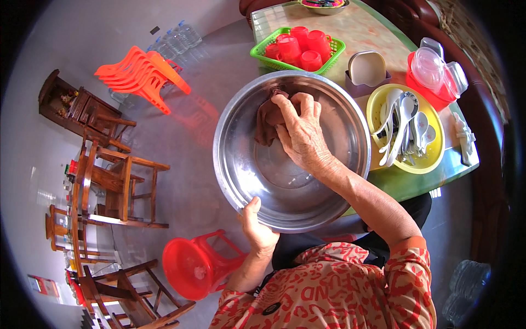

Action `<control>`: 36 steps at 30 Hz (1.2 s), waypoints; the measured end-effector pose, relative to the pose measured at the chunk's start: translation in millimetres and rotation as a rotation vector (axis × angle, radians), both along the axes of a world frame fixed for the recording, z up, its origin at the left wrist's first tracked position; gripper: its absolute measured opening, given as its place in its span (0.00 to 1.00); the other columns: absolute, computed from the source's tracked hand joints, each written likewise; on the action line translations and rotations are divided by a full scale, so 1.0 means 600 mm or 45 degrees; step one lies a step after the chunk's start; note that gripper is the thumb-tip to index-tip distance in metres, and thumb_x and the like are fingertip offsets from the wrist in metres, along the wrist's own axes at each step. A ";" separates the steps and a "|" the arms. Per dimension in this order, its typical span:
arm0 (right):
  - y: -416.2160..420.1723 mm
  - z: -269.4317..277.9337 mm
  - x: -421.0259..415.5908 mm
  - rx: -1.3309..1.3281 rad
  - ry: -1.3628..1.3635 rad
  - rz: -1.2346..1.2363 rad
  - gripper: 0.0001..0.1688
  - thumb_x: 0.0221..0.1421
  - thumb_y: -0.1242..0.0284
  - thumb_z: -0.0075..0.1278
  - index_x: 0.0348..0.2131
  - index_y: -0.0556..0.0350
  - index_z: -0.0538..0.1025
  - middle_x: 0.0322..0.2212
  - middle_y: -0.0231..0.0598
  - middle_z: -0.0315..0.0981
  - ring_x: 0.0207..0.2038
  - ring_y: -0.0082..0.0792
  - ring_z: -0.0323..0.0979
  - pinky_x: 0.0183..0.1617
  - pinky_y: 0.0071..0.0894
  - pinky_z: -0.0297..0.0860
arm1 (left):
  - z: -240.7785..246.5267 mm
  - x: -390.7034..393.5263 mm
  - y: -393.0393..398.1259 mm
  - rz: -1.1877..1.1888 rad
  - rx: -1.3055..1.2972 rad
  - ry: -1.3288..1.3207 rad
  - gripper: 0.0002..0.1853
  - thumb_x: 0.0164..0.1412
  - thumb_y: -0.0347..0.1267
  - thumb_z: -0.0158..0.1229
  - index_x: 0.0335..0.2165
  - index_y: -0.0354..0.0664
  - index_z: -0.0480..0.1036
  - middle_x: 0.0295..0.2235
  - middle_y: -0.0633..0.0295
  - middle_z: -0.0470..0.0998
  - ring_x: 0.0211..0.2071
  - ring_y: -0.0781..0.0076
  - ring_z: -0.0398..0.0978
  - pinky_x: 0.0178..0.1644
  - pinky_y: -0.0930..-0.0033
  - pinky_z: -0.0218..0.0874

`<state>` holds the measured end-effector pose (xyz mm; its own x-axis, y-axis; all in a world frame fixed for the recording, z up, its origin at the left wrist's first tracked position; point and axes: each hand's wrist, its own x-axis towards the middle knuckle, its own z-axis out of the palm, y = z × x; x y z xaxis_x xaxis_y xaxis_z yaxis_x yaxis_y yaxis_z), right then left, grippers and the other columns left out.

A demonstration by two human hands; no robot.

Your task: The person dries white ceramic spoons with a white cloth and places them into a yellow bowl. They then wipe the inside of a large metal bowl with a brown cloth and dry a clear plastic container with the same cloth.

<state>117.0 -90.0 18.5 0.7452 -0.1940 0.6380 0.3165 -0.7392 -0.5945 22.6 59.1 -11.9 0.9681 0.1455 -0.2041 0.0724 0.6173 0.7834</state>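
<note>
A large stainless steel basin [287,164] is tilted before me, its inside turned up. My left hand [258,226] grips its near rim, the thumb over the edge and the other fingers hidden beneath. Inside the basin, my right hand [302,127] pinches a brown cloth [267,123] against the far left wall. Just right of the basin, a yellow colander [436,152] holds white soup spoons [407,109] and metal cutlery. Beyond the far rim stands a green plastic basket [263,61] with several red mugs [290,48].
A marble-patterned table [370,31] carries a purple container [365,86] and a red tub [423,92] with clear plastic containers. On the floor are a red basin [185,269] by a red stool [226,259], stacked orange stools [139,78], wooden chairs [125,185] and water bottles [181,39].
</note>
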 end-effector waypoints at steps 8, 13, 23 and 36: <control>0.063 -0.030 -0.045 -0.023 -0.100 0.859 0.21 0.45 0.79 0.54 0.42 0.48 0.72 0.45 0.42 0.61 0.48 0.47 0.62 0.52 0.43 0.61 | 0.008 0.010 -0.001 -0.225 -0.064 -0.195 0.29 0.65 0.48 0.39 0.56 0.42 0.58 0.54 0.61 0.63 0.56 0.65 0.61 0.59 0.62 0.52; 0.060 -0.021 -0.076 0.003 -0.098 1.152 0.21 0.42 0.81 0.56 0.40 0.51 0.75 0.44 0.42 0.60 0.50 0.45 0.62 0.54 0.42 0.62 | 0.003 0.018 0.012 -0.247 -0.130 -0.413 0.28 0.68 0.50 0.32 0.59 0.50 0.54 0.55 0.63 0.60 0.57 0.69 0.58 0.60 0.63 0.49; 0.062 0.021 0.003 0.461 -0.091 0.445 0.29 0.39 0.84 0.49 0.44 0.45 0.69 0.43 0.49 0.58 0.45 0.53 0.57 0.51 0.43 0.62 | -0.003 0.011 0.013 -0.236 -0.052 -0.238 0.37 0.65 0.55 0.34 0.61 0.42 0.49 0.60 0.59 0.55 0.60 0.61 0.54 0.63 0.58 0.44; 0.075 -0.008 -0.052 -0.108 -0.333 0.817 0.17 0.45 0.71 0.49 0.39 0.51 0.70 0.43 0.46 0.59 0.49 0.48 0.60 0.51 0.47 0.62 | 0.012 0.018 0.005 -0.174 0.047 -0.204 0.30 0.64 0.46 0.41 0.57 0.39 0.56 0.54 0.58 0.63 0.55 0.65 0.60 0.59 0.62 0.51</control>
